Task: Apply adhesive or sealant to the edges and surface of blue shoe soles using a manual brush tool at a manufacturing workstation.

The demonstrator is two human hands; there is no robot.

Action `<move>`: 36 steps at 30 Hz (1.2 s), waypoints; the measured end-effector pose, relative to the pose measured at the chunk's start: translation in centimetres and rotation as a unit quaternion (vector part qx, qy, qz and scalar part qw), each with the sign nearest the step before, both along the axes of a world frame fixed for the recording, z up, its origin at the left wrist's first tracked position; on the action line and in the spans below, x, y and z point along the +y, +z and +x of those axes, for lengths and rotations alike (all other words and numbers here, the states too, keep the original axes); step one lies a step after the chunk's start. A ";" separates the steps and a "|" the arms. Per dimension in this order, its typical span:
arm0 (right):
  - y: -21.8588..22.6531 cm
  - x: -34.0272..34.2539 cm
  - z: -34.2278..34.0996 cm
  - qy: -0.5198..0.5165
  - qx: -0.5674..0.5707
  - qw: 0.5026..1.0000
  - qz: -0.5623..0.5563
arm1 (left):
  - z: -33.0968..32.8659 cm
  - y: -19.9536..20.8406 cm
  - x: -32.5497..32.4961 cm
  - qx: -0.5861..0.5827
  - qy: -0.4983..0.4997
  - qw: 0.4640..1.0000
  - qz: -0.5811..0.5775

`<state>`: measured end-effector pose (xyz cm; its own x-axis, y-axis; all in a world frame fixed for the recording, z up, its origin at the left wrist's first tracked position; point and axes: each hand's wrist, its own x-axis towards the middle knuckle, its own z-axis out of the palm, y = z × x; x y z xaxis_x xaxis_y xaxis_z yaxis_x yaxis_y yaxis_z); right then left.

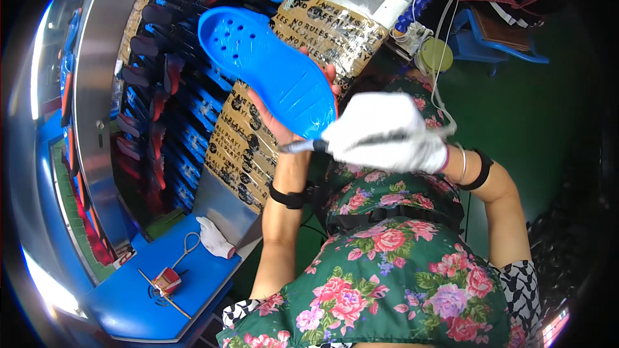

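A bright blue shoe sole (284,67), glossy, with a cluster of round holes at its far end and curved grooves at its near end, lies tilted in my left hand (276,126). The bare fingers wrap round its edges from below. In a white glove, my right hand (390,132) is closed round a slim pen-like tool (303,147); its dark tip points left, just beside the sole's near end and over my left wrist. A pale hose or cord runs back from that hand; its join with the tool is hidden. The glove is slightly blurred.
To the left, a rack (174,84) holds several dark and red shoe parts beside a metal panel (97,90). A taped cardboard-covered surface (235,148) lies beneath my left hand. On a blue table (122,309) rest a loose white glove (215,238) and a small red-labelled container (166,281). A blue stool (477,38) stands far right.
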<state>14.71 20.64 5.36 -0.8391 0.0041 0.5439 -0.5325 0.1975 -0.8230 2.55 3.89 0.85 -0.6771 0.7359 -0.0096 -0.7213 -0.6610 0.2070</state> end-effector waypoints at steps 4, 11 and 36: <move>-0.3 0.4 -0.8 -0.027 0.048 0.997 0.053 | -1.1 0.9 -0.5 0.009 -0.057 0.998 -0.017; 0.3 0.1 -0.5 -0.010 -0.059 0.994 -0.092 | -2.0 1.0 -2.2 0.019 -0.153 0.986 -0.057; 4.5 4.3 -4.6 -0.144 0.081 0.984 0.073 | 0.2 0.2 -2.6 -0.046 -0.133 0.990 -0.014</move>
